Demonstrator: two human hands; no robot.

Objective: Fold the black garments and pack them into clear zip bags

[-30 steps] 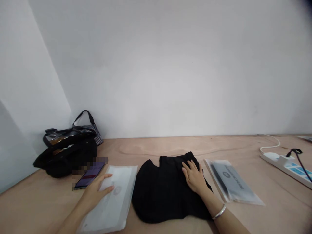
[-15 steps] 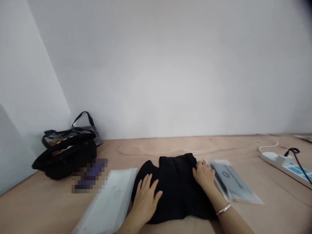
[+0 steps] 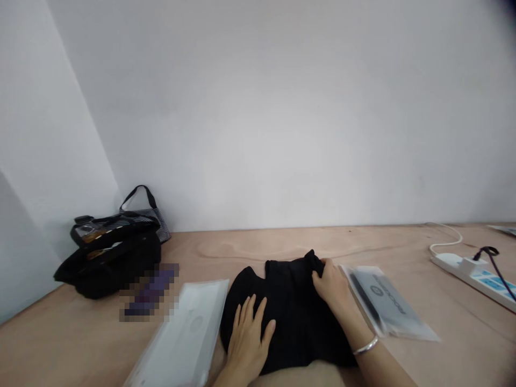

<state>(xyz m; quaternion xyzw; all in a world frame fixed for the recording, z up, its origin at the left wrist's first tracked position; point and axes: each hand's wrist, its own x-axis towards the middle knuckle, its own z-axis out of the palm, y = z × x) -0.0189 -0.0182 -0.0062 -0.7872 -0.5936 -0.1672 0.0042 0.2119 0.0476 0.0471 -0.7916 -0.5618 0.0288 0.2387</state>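
Step in hand (judged): edge handling of one black cloth (image 3: 296,317), lower centre. Right hand (image 3: 334,286) pinches its upper-right edge; left hand (image 3: 249,344) presses flat, fingers spread, grasping nothing. Shifting the edge calls for firm pinch. Packets: one white (image 3: 181,336), lower left; one grey (image 3: 389,301), lower right.

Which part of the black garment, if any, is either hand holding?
The right hand grips the black garment by its far right corner. The left hand lies flat on its left part, not gripping.
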